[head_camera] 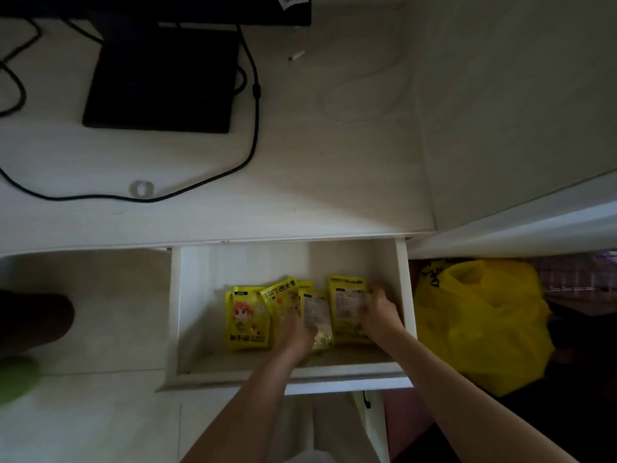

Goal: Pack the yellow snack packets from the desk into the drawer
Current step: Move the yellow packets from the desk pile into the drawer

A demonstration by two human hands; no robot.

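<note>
Now both hands inside open drawer (405,295): left hand (295,332) fingers on middle packet (317,314), right hand (380,312) gripping rightmost packet (345,304). Other yellow snack packets (247,317) lie beside, on drawer floor. Worktop (300,182) above carries black cable (200,182). Yellow bag (480,319) right of drawer.
</note>
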